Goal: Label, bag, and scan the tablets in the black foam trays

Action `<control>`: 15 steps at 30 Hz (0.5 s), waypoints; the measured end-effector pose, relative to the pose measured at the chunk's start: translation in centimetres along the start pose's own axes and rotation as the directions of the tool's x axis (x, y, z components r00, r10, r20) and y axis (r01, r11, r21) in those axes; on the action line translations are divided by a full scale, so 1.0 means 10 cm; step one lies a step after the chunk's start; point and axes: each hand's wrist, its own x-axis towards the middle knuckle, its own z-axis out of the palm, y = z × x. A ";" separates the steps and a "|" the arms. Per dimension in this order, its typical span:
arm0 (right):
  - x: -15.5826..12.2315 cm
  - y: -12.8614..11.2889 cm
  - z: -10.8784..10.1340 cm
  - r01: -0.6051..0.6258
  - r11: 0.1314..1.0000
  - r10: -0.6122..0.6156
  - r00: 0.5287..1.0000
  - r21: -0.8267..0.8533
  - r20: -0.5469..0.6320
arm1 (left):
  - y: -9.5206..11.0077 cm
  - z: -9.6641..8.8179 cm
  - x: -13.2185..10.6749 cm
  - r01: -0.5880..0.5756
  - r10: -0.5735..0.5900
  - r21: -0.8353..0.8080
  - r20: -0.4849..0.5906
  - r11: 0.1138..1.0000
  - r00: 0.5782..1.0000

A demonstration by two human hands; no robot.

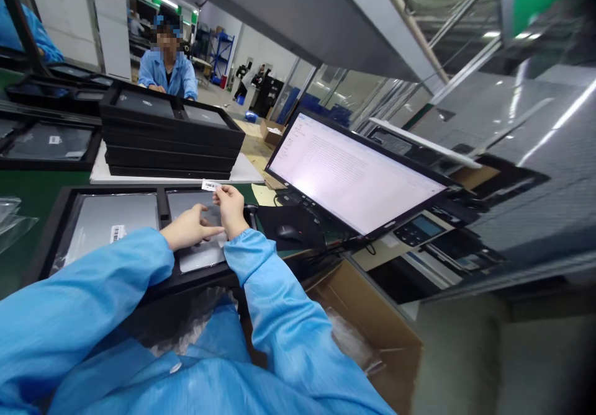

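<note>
My right hand [230,209] pinches a small white barcode label [210,185] between thumb and fingers, held just above a black tray [161,207]. The tray holds two silver-grey devices; the left one [105,219] carries a barcode sticker [117,233]. My left hand [189,229] rests flat, fingers stretched out, on the right device [200,254]. Both arms wear blue sleeves.
A stack of black trays [167,139] stands behind on a white board. To the right are a tilted lit monitor [354,176], a black mouse [288,233] on a pad and an open cardboard box [372,322]. A person in blue [167,71] sits across the bench.
</note>
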 end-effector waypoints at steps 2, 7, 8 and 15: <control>0.02 -0.01 -0.01 0.009 0.999 -0.007 0.999 0.047 -0.033 | 0.02 0.07 0.02 -0.024 0.024 0.028 -0.002 0.999 1.000; 0.10 -0.09 -0.18 0.020 0.994 0.008 0.967 0.106 -0.256 | 0.05 -0.35 0.01 0.068 -0.069 -0.018 -0.044 0.998 0.997; 0.11 -0.10 -0.23 -0.001 0.996 0.024 0.970 0.094 -0.242 | 0.06 -0.51 -0.01 0.087 -0.087 0.002 -0.036 0.996 0.996; 0.04 -0.05 -0.29 0.023 0.890 0.126 0.947 -0.456 0.295 | 0.24 -1.23 -0.25 0.099 -0.096 -0.036 0.069 0.994 0.993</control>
